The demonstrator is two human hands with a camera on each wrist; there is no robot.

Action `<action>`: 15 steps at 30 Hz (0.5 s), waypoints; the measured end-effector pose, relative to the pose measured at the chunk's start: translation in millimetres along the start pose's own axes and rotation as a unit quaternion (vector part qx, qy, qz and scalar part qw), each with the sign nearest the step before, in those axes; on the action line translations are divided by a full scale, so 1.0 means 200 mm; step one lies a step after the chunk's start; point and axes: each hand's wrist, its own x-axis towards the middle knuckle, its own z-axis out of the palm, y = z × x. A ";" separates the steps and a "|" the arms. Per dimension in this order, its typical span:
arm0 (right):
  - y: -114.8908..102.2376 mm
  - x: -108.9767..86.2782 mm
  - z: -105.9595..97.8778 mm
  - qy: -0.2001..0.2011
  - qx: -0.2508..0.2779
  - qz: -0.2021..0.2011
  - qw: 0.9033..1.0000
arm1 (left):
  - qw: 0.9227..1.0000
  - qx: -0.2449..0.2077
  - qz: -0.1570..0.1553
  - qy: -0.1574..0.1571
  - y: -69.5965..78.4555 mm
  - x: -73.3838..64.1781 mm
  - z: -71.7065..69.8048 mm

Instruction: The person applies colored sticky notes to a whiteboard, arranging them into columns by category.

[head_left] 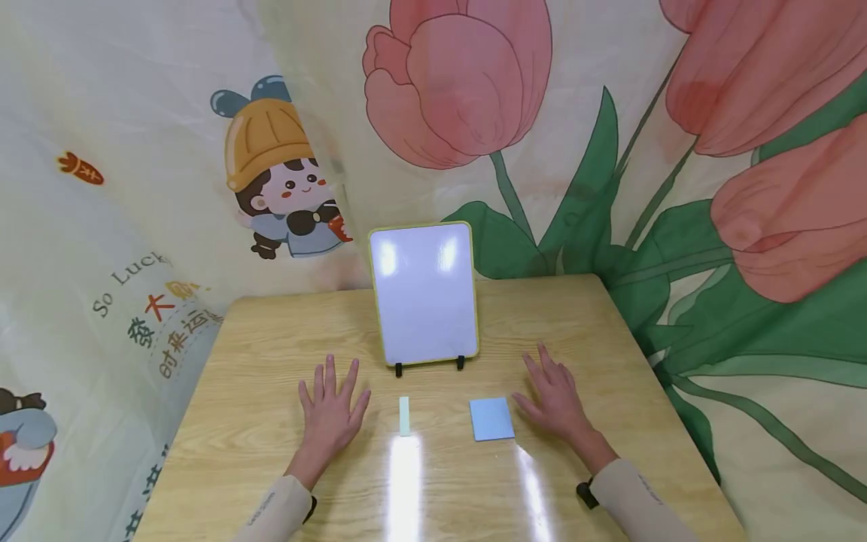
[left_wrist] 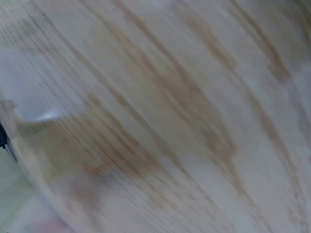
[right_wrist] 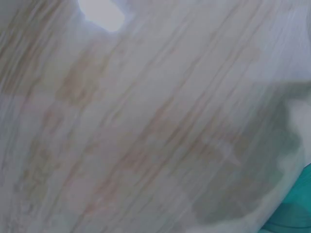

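My left hand (head_left: 329, 414) is over the left half of the table with its fingers spread and nothing in its grasp. On the other side, my right hand (head_left: 555, 399) has its fingers extended, also holding nothing. Just left of its thumb lies a blue square pad of paper (head_left: 492, 419). A narrow pale green strip (head_left: 404, 416) lies between the hands, nearer the left one. Behind them a small whiteboard (head_left: 425, 293) with a yellow-green frame stands upright on black feet. Both wrist views show only blurred wood grain, without the hands.
The light wooden table (head_left: 271, 331) has its back edge against a printed cloth (head_left: 305, 45) with tulips and a cartoon child. Bright light reflections streak the tabletop near the front. Dark bands circle both wrists at the sleeve ends.
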 end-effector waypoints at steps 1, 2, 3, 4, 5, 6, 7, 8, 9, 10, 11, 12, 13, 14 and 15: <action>-0.01 0.01 0.00 0.009 0.004 -0.020 1.000 | 1.000 -0.001 0.000 0.001 0.00 0.00 0.00; -0.02 0.01 0.00 0.017 0.005 -0.038 0.999 | 1.000 0.000 0.001 0.001 0.01 0.00 -0.01; -0.03 0.02 0.00 0.023 0.010 -0.054 0.998 | 1.000 -0.003 0.003 0.002 0.02 -0.01 -0.01; -0.05 0.02 0.00 0.027 0.018 -0.067 0.997 | 1.000 0.000 0.004 0.004 0.02 -0.01 -0.01; -0.06 0.02 0.00 0.029 0.024 -0.080 0.996 | 1.000 -0.001 0.007 0.007 0.03 -0.01 -0.01; -0.07 0.02 0.00 0.030 0.027 -0.090 0.995 | 1.000 -0.003 0.010 0.010 0.03 -0.01 -0.01; -0.08 0.02 0.01 0.028 0.029 -0.099 0.994 | 1.000 -0.005 0.013 0.014 0.04 -0.01 -0.01; -0.09 0.02 0.01 0.020 0.031 -0.104 0.994 | 1.000 -0.008 0.016 0.016 0.04 -0.02 -0.01; -0.10 0.01 0.01 0.012 0.033 -0.107 0.994 | 1.000 -0.011 0.019 0.019 0.05 -0.02 0.00; -0.10 0.01 0.02 0.003 0.034 -0.107 0.994 | 0.999 -0.013 0.022 0.022 0.06 -0.02 0.00; -0.11 0.00 0.02 -0.007 0.033 -0.105 0.994 | 0.999 -0.017 0.026 0.023 0.06 -0.02 0.00; -0.12 0.00 0.02 -0.019 0.033 -0.101 0.994 | 0.999 -0.019 0.027 0.022 0.07 -0.02 0.00; -0.13 -0.01 0.03 -0.031 0.031 -0.096 0.994 | 0.999 -0.019 0.029 0.023 0.08 -0.02 0.01; -0.13 -0.02 0.03 -0.040 0.029 -0.093 0.994 | 0.999 -0.019 0.030 0.021 0.08 -0.02 0.01; -0.14 -0.02 0.04 -0.047 0.029 -0.092 0.994 | 0.999 -0.020 0.031 0.021 0.09 -0.02 0.01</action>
